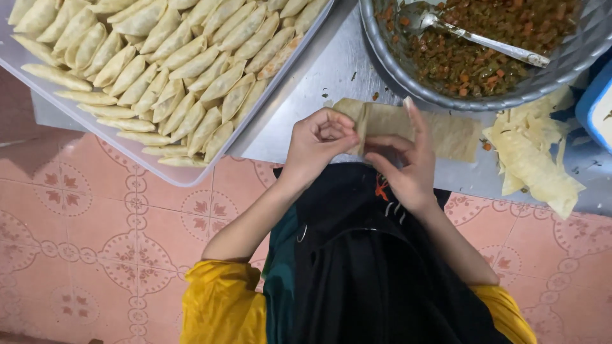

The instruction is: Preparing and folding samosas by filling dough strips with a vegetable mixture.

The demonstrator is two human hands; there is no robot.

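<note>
A long pale pastry strip lies on the steel table right in front of me. My left hand pinches the strip's folded left end with curled fingers. My right hand grips the same fold from the right, index finger stretched up along the dough. Above the strip stands a large metal bowl of chopped brown and orange filling with a spoon resting in it.
A clear plastic tray packed with several folded pastries overhangs the table's left edge. Loose pastry scraps are heaped at the right, next to a blue container. Pink patterned floor tiles lie below.
</note>
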